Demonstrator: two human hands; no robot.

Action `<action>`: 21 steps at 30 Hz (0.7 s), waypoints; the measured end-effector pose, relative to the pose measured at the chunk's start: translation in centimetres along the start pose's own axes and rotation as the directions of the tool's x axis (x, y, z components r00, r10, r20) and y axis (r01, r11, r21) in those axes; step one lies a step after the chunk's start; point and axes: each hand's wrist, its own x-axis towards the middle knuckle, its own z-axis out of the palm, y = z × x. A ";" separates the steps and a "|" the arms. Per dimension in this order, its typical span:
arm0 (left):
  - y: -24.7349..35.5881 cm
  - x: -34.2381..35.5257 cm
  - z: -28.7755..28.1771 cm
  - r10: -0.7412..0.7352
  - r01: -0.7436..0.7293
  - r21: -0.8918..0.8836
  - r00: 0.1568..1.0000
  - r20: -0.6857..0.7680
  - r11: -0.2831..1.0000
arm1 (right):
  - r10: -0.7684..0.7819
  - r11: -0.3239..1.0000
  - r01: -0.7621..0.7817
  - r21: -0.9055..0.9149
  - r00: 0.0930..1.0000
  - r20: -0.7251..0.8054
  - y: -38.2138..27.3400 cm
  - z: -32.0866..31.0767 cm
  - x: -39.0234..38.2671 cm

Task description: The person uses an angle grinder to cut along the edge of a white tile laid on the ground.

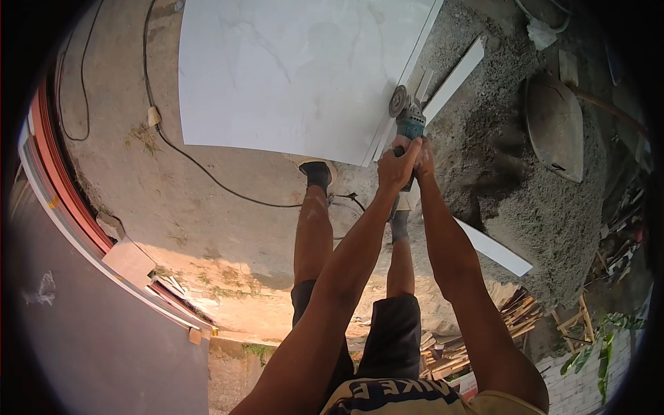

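Note:
Both my hands are wrapped round a teal and dark angle grinder, my left hand on its left side and my right hand against its right. Parts of the fingers are hidden behind the tool. The round disc is at the grinder's far end, by the right edge of a large white marble-look slab. A narrow strip runs along that edge, with a thin line between it and the slab. Whether the disc touches the slab, I cannot tell.
White offcut strips lie on the right beside a grey gravel heap. A shovel rests on the heap. A black cable with a connector crosses the concrete by my feet. Scrap wood is piled at lower right.

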 end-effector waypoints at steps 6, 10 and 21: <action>-0.7 0.6 -0.4 -0.011 0.011 -0.014 1.000 0.005 1.000 | 0.187 0.868 -0.163 0.468 0.982 -0.005 -1.3 0.2 -0.1; 0.0 0.3 0.4 -0.005 0.005 -0.027 1.000 0.015 1.000 | 0.174 0.841 -0.150 0.520 0.985 0.003 2.2 2.5 0.6; -0.9 -0.5 0.5 -0.042 0.043 -0.018 0.999 0.032 0.999 | 0.021 0.948 0.050 0.313 0.975 -0.220 3.0 4.8 -1.2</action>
